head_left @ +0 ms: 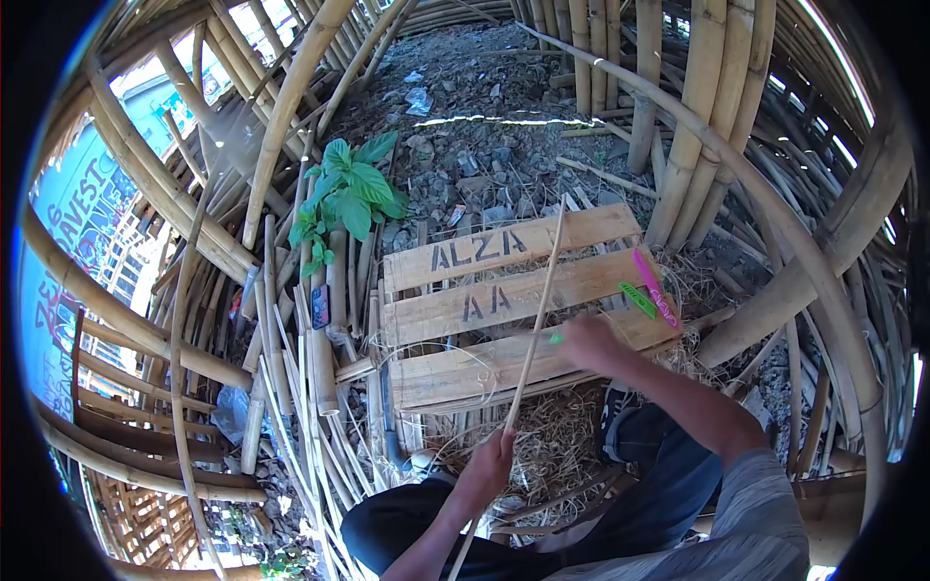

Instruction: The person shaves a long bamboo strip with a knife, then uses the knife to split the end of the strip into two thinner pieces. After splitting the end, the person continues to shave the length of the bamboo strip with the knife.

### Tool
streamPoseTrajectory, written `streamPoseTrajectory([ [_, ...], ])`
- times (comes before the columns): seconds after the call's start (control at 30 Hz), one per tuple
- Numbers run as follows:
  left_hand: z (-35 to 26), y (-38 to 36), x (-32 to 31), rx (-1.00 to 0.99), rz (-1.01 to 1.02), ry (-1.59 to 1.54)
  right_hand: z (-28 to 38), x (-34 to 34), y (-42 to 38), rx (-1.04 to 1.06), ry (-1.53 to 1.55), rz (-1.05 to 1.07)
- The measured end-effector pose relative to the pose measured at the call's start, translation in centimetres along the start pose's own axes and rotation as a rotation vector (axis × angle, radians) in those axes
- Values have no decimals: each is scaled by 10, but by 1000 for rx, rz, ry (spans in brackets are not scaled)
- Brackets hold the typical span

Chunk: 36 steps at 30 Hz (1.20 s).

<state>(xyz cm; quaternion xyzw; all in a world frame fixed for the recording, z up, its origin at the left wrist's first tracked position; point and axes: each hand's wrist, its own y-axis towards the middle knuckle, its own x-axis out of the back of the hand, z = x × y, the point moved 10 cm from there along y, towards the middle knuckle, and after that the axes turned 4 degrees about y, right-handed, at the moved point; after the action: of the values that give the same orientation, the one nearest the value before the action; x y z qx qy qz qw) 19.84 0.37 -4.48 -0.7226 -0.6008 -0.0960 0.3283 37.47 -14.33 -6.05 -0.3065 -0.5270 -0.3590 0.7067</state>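
Observation:
A long thin bamboo strip (540, 324) slants over a wooden slatted crate (455, 380) marked "ALZA" and "AA". My left hand (484, 472) is closed round the strip's lower part, below the crate's front edge. My right hand (593, 346) is over the crate's lower slat, just right of the strip, and blurred. A small bit of green shows at its fingertips; what it belongs to is hidden. A green cutter-like tool (637, 299) and a pink one (656, 288) lie on the crate's right end.
Bamboo poles (323, 339) and thin strips lie at the left, with a phone (321, 306) on them. A leafy plant (351, 189) stands behind. Upright poles (712, 116) and a curved pole (775, 208) rise at the right. Shavings (557, 445) cover the ground by my legs.

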Motion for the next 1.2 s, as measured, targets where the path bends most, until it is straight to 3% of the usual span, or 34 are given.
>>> streamPoseTrajectory([
  [0.1,7,7,-1,4,8,19,59,-8,-29,-20,178,90],
  [0.17,3,4,1,-12,-10,18,82,-3,-34,139,138,27],
  [0.2,-6,0,3,-42,-28,50,60,-6,-21,-9,162,138],
  [0.27,-17,-7,2,-79,-40,83,-14,9,12,-192,32,-145],
  [0.33,-18,-10,-2,-75,-21,33,-71,39,22,-397,148,-160],
  [0.43,-7,-5,-3,-14,13,-11,-67,42,18,-348,172,-167],
  [0.47,-7,-1,1,-95,-37,68,-57,22,15,-355,237,-48],
  [0.53,-8,1,4,-129,-39,68,11,-24,4,136,48,199],
  [0.6,-11,0,5,-152,-35,77,38,-12,-20,-15,322,82],
  [0.7,-25,-8,9,-139,-36,13,30,3,-15,-56,184,51],
  [0.77,-21,-10,5,-2,40,35,-16,24,3,-171,114,-97],
  [0.87,-18,-11,3,-26,29,55,-100,45,20,-422,92,-289],
  [0.97,-15,-5,7,-25,1,52,-77,39,15,-450,225,-178],
  [1.0,-9,-2,5,-39,0,43,-53,27,17,-276,177,-147],
  [1.1,-12,-3,4,-24,7,45,3,10,7,-150,72,-14],
  [1.13,-12,-4,3,-139,-45,57,12,11,5,-98,87,-9],
  [1.17,-6,-7,0,-125,-42,58,18,9,4,-51,101,-3],
  [1.2,-17,-11,1,-196,-54,137,-6,10,13,-167,120,-18],
])
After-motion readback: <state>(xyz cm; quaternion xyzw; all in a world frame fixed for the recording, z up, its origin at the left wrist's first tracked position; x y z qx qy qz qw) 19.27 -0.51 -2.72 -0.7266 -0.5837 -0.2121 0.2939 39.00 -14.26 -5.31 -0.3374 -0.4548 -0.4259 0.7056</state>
